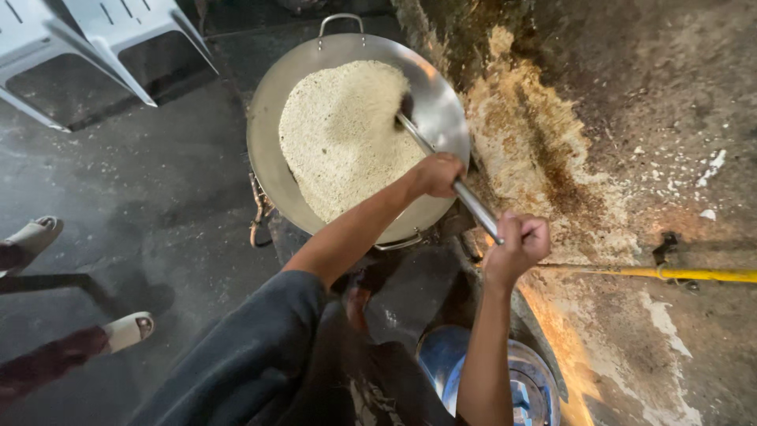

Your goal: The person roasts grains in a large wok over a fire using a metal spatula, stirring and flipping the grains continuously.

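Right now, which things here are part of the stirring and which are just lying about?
In use:
wok
pale grains
metal stirring handle
left hand
right hand

Lying about:
plastic stools
yellow hose
bystander's sandalled feet
blue-and-metal container

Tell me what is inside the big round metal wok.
The big round metal wok holds a heap of pale grains, with the long metal stirring tool's dark end dug into them. Both hands, left and right, grip its handle. The grains hide the wok's bottom.

wok (272, 118) silver | rice (339, 134) pale cream | hose (694, 274) yellow | chairs (118, 31) white
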